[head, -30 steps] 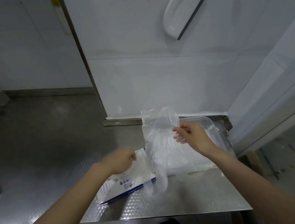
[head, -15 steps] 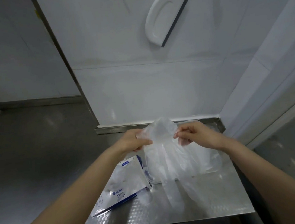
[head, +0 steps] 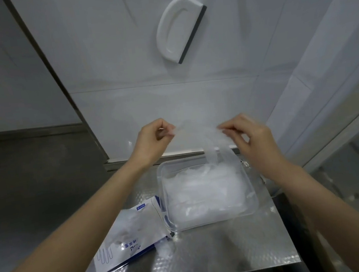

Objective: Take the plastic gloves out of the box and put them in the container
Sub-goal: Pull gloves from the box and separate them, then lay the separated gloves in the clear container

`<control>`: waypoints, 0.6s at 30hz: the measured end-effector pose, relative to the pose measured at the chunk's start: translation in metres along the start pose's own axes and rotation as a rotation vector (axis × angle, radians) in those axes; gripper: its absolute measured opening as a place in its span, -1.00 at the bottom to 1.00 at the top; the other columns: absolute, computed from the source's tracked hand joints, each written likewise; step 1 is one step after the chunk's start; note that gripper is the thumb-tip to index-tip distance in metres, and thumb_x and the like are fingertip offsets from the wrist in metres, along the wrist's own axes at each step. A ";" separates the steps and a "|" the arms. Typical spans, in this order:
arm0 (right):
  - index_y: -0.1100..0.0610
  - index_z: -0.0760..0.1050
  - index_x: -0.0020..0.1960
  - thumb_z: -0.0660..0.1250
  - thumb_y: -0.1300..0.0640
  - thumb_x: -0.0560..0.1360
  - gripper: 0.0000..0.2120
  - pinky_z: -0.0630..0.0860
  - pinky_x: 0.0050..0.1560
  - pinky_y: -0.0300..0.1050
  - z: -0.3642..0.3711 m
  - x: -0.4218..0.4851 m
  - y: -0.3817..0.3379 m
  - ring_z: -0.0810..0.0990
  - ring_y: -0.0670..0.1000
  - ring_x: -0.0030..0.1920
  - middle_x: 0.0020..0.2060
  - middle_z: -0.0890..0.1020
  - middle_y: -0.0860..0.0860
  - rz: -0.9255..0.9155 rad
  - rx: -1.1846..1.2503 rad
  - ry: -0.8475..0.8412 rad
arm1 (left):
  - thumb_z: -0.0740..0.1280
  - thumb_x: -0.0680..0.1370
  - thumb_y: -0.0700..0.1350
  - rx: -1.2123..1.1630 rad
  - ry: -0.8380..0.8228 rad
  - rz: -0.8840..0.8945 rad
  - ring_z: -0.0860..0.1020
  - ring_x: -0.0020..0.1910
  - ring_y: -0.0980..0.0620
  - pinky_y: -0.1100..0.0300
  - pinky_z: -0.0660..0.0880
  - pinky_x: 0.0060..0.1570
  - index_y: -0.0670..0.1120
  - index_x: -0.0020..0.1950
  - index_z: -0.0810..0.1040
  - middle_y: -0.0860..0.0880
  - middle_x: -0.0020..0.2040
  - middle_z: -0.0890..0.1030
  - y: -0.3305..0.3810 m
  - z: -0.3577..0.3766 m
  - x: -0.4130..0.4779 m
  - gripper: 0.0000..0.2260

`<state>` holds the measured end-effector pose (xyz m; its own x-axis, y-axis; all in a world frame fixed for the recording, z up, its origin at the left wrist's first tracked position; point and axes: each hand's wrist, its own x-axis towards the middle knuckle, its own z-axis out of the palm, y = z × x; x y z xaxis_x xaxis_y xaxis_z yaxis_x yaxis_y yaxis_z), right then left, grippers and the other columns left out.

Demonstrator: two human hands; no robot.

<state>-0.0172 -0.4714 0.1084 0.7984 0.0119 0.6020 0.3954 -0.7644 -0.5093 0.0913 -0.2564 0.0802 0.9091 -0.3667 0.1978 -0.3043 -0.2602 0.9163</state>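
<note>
A thin clear plastic glove is stretched between my two hands above the back of the container. My left hand pinches its left end and my right hand pinches its right end; the glove's fingers hang down toward the container. The clear plastic container sits on the steel table and holds a pile of clear gloves. The white and blue glove box lies flat to the container's left, with a clear glove lying across it.
The steel table ends at a front edge close to me and a right edge just past the container. A white tiled wall stands right behind it. A white squeegee hangs on the wall above.
My left hand left the box and took the glove's left end. Both hands then rose and spread the glove out above the container.
</note>
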 end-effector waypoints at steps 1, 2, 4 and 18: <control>0.21 0.61 0.00 0.28 0.23 0.53 -0.86 0.41 -0.08 -0.35 0.003 -0.007 -0.001 0.48 -0.16 -0.15 -0.17 0.53 -0.04 -0.037 -0.002 -0.055 | 0.34 0.50 -0.34 0.038 -0.035 0.019 0.52 -0.25 0.23 0.37 0.42 -0.15 0.00 -0.31 0.45 0.01 -0.21 0.58 -0.008 -0.002 -0.005 -0.70; 0.20 0.61 0.01 0.27 0.19 0.54 -0.84 0.42 -0.07 -0.33 0.008 -0.016 -0.001 0.50 -0.14 -0.14 -0.17 0.54 -0.03 -0.063 -0.006 -0.126 | 0.33 0.50 -0.37 0.075 -0.073 0.026 0.52 -0.24 0.29 0.42 0.40 -0.14 0.01 -0.32 0.44 0.04 -0.18 0.59 -0.017 -0.004 -0.010 -0.67; 0.14 0.61 0.01 0.20 0.07 0.55 -0.75 0.45 -0.09 -0.28 0.021 -0.035 0.000 0.52 -0.11 -0.11 -0.14 0.57 -0.02 -0.070 -0.033 -0.286 | 0.28 0.47 -0.46 0.170 -0.161 0.040 0.54 -0.16 0.34 0.49 0.38 -0.10 0.05 -0.34 0.42 0.08 -0.13 0.59 -0.039 -0.006 -0.021 -0.59; 0.09 0.55 0.15 0.18 0.02 0.61 -0.75 0.41 0.06 -0.24 0.087 -0.087 0.009 0.54 -0.08 0.03 0.06 0.61 -0.05 0.290 -0.008 -0.867 | 0.13 0.41 -0.46 0.868 -0.445 0.096 0.36 0.18 0.01 0.18 0.30 0.19 -0.08 0.11 0.49 0.00 0.15 0.47 -0.053 0.026 -0.053 -0.59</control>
<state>-0.0433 -0.4232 -0.0021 0.9285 0.2966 -0.2233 0.1259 -0.8174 -0.5622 0.0522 -0.2467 0.0124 0.7337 -0.6773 -0.0546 -0.6366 -0.7132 0.2935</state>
